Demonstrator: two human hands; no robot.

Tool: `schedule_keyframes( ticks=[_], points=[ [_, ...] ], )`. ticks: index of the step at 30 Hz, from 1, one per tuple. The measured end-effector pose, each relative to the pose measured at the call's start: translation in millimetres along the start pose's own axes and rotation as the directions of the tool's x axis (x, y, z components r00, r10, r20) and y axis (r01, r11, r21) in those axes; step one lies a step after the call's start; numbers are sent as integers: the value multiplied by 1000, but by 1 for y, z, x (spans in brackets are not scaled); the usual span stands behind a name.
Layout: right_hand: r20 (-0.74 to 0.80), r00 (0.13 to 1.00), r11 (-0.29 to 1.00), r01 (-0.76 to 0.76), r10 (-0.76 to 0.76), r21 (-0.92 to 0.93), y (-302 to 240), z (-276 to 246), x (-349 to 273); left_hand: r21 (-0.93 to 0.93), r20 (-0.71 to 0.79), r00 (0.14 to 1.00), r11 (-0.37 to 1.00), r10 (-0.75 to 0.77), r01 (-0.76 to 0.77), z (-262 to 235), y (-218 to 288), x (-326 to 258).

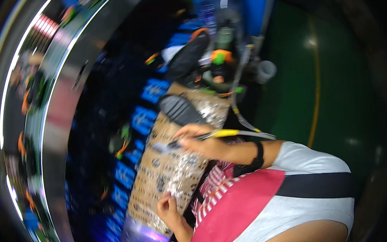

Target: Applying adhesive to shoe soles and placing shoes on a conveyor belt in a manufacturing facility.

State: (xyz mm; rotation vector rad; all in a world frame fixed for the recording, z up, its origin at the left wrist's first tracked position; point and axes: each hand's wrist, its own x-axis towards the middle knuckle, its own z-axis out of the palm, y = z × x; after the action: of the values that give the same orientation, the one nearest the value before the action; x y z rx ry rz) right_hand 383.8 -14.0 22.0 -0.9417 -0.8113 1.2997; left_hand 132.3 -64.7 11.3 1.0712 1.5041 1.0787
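Observation:
My right hand point(199, 143) is closed around a slim pen-like tool point(224, 133) with a yellow and black body. A pale tube trails from its right end, and a blurred whitish tip reaches left over the cardboard. Just beyond that hand lies a dark grey ridged shoe sole point(181, 109). My left hand point(169, 210) hovers at the near part of the brown cardboard point(146, 186), which has a shiny clear covering. The left fingers are curled in, and whether anything is between them is hidden.
Dark shoes with orange trim point(191, 54) and orange-green pieces crowd the far end, near a clear bottle point(205, 13). A pale cup point(266, 71) stands right of them. Along the left runs a line point(54, 92) bearing more shoes. A small green-orange item point(123, 141) lies on the dark surface.

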Motion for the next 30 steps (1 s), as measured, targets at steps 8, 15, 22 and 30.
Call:
schedule_keyframes(
  ticks=[8, 15, 22, 30],
  points=[
    [-53, 983, 978, 178, -173, 104, 15, 3, 3, 37, 45, 999, 999, -7, 5, 3, 3, 5],
    [-103, 936, 942, 335, -336, -32, 37, 1, 10, 259, 88, 993, 965, -74, 49, 1, 3, -6],
    [-24, 1000, 950, -6, 15, 313, 29, -11, 3, 545, 105, 990, 838, -98, 25, 0, 2, 0],
    [-247, 968, 905, 137, -36, 404, 49, -6, 11, -2, 153, 985, 997, -79, 81, 21, 14, 0]
  ],
)
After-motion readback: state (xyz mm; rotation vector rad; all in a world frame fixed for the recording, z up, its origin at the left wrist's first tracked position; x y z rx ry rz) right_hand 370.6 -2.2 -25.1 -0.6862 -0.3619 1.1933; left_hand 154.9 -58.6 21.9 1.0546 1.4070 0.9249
